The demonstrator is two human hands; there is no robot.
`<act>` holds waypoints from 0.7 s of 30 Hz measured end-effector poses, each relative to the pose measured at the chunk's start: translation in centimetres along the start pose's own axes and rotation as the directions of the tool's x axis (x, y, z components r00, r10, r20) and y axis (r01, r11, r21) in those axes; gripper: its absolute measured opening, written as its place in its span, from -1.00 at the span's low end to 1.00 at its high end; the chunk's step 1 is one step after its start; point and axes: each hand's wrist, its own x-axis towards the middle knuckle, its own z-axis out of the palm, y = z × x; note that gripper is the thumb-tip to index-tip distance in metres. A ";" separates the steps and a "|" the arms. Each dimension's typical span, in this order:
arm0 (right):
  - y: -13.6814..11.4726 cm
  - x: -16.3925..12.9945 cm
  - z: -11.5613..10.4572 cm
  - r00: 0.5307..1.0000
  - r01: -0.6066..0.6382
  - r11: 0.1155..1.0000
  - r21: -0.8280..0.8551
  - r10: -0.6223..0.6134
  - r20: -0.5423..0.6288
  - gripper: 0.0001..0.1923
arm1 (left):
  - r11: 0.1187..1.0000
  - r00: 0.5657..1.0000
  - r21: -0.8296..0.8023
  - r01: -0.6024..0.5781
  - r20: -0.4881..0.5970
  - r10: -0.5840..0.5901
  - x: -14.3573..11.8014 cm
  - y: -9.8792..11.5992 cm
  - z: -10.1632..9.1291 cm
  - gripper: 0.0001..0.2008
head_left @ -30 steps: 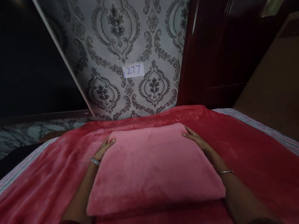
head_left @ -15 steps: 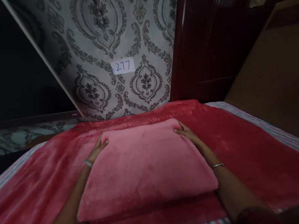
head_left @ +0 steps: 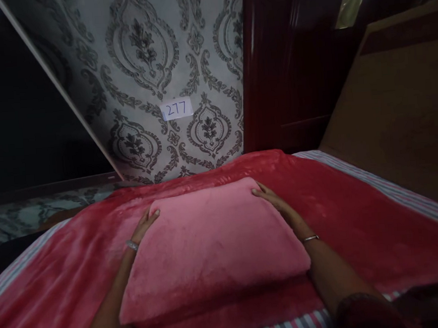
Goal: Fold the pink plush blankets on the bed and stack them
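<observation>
A pink plush cushion (head_left: 213,240), or a folded fleecy cloth of that shape, lies in front of me in the middle of the view. My left hand (head_left: 147,222) grips its far left corner, thumb on top and the other fingers round the side. At the far right corner my right hand (head_left: 269,198) holds it the same way, thumb on the upper face. The fingertips under the edges are hidden. Beneath it spreads a red plush blanket (head_left: 344,215).
A striped sheet (head_left: 388,191) shows along the blanket's edges. Behind stands a patterned wall with a paper label (head_left: 176,108) reading 277. A dark red door or panel (head_left: 283,68) and a brown board (head_left: 396,99) are at right, a dark screen (head_left: 29,113) at left.
The view has shifted slightly, so the wall and its label sit a little lower and further left. Both hands keep their grip on the cushion's far corners.
</observation>
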 end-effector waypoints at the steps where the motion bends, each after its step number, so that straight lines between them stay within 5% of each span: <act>1: -0.2 -0.3 0.2 1.000 -0.008 1.000 0.027 0.009 -0.019 -0.20 | 1.000 1.000 -0.011 0.007 -0.013 -0.007 -0.1 0.3 0.2 -0.04; 5: -1.2 -2.3 0.5 0.994 -0.112 0.979 0.173 0.108 0.032 -0.44 | 0.989 0.997 -0.124 0.076 -0.016 -0.078 -1.2 2.4 0.6 -0.34; 9: -2.8 -6.1 0.1 0.971 -0.206 0.962 0.179 0.179 0.156 -0.49 | 0.926 0.958 -0.253 0.279 0.131 -0.253 -4.3 4.1 -0.1 -0.51; 16: -2.6 -12.5 -0.4 0.985 -0.169 0.984 0.057 0.168 0.026 -0.16 | 0.942 0.957 -0.206 0.264 0.179 -0.229 -13.0 3.7 -1.9 -0.18; 21: -0.3 -13.0 -0.1 0.993 -0.094 0.995 0.045 0.097 -0.061 0.14 | 0.983 0.990 -0.133 0.129 0.073 -0.121 -15.0 1.6 -1.6 -0.03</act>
